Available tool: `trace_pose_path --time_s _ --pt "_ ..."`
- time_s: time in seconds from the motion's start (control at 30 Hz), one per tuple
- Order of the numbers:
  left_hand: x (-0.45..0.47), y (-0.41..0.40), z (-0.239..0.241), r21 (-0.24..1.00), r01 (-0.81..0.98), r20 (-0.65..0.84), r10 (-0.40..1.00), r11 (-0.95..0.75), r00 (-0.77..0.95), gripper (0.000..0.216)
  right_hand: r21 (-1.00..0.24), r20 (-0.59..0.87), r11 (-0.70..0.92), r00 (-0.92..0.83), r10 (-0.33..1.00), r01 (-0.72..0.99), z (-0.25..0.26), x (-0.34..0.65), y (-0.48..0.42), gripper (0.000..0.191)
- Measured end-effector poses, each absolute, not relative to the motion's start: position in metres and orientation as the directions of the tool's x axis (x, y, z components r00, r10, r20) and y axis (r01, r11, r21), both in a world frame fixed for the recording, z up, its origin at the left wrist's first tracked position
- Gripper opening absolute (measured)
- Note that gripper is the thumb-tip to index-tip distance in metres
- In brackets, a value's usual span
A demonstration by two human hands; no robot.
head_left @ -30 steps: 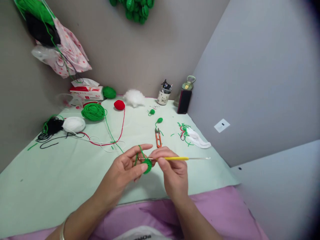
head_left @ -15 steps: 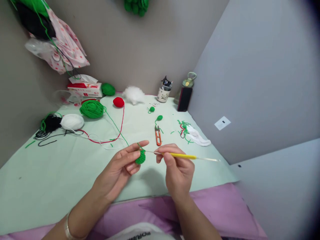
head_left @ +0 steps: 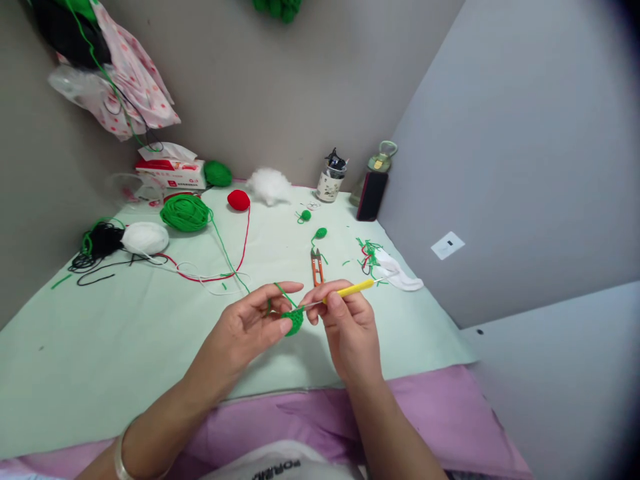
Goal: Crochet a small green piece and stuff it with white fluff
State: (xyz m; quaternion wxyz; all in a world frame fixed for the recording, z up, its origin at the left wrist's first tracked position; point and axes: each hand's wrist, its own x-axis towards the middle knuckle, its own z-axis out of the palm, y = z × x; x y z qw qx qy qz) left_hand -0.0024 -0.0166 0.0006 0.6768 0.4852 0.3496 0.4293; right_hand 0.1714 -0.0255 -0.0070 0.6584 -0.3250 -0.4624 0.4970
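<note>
Between the thumb and fingers of my left hand (head_left: 253, 320) a small green crochet piece (head_left: 294, 321) is pinched, and green yarn runs over the raised index finger. My right hand (head_left: 350, 327) grips a crochet hook (head_left: 356, 289) by its yellow handle, pen-like. The hook's thin metal tip meets the top edge of the green piece; whether it sits inside a stitch is too small to tell. A strand leads back from my left hand to the green yarn ball (head_left: 186, 213). Just beyond my right hand lie orange thread snips (head_left: 317, 268).
Red yarn (head_left: 239, 200), white yarn (head_left: 145, 238) and black yarn (head_left: 103, 243) lie at the left and back. White stuffing (head_left: 269, 186), a pen jar (head_left: 330, 185) and a phone (head_left: 373, 195) stand along the wall. Yarn scraps (head_left: 369, 253) are on the right.
The green piece has shifted slightly right and turned in my left hand. My right hand has moved a little left, and the hook's back end now tilts upward.
</note>
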Motion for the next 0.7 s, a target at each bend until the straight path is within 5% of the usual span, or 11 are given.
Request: trace_pose_path --time_s 0.2,0.37,0.53,0.63,0.7 --pt "-0.004 -0.017 0.000 0.976 -0.196 -0.015 0.936 0.089 0.351 0.035 -0.913 0.338 0.339 0.044 0.940 -0.228 -0.004 0.174 -0.029 0.023" --pt "-0.005 -0.019 0.003 0.995 -0.092 -0.014 0.954 0.044 0.300 0.036 -0.866 0.499 0.498 0.022 0.866 0.042 0.000 0.176 -0.038 0.019" --pt "0.000 -0.023 0.004 1.000 -0.012 0.024 0.983 -0.022 0.182 0.038 -0.511 0.769 0.746 -0.162 0.619 0.427 -0.005 0.174 -0.044 0.027" --pt "0.003 -0.023 0.002 0.981 -0.182 -0.032 0.976 0.073 0.216 0.048 -0.244 0.839 0.741 -0.246 0.484 0.625 -0.013 0.171 -0.044 0.034" --pt "0.005 -0.021 0.001 0.906 -0.337 -0.136 0.932 0.254 0.336 0.052 -0.189 0.853 0.717 -0.250 0.458 0.671 -0.016 0.169 -0.043 0.037"
